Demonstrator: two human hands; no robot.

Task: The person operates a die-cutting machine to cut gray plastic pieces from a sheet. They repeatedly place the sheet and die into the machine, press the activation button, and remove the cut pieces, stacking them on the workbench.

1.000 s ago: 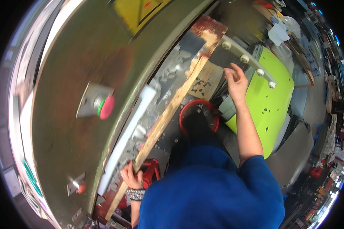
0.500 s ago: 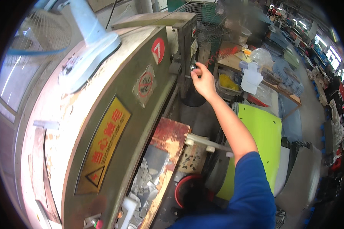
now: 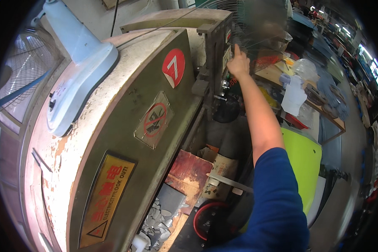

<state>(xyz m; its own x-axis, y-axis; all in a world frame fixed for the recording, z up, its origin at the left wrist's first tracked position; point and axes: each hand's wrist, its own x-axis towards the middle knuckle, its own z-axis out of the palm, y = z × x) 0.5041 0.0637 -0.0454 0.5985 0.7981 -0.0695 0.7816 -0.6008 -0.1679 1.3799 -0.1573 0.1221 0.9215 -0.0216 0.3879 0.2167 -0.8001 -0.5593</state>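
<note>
My right hand [image 3: 239,65] reaches out to the side panel [image 3: 227,55] at the far end of a large olive-green machine [image 3: 134,101]. Its index finger stretches upward, the other fingers bend toward the panel, and nothing shows in its grasp. Whether a fingertip presses the panel I cannot tell. Just below the hand, a round metal knob [image 3: 225,84] sticks out of the same panel. My left hand is out of view.
A light blue fan base [image 3: 84,80] stands on the machine's top. Below lie a worn red board [image 3: 189,168] and grey offcuts [image 3: 157,220]. To the right are a bright green sheet [image 3: 300,168] and a wooden table [image 3: 334,122] with a white piece [image 3: 293,101].
My right hand has left the knob, where its fingers were pinched, and moved up to the panel with the index finger extended. The view has shifted too.
</note>
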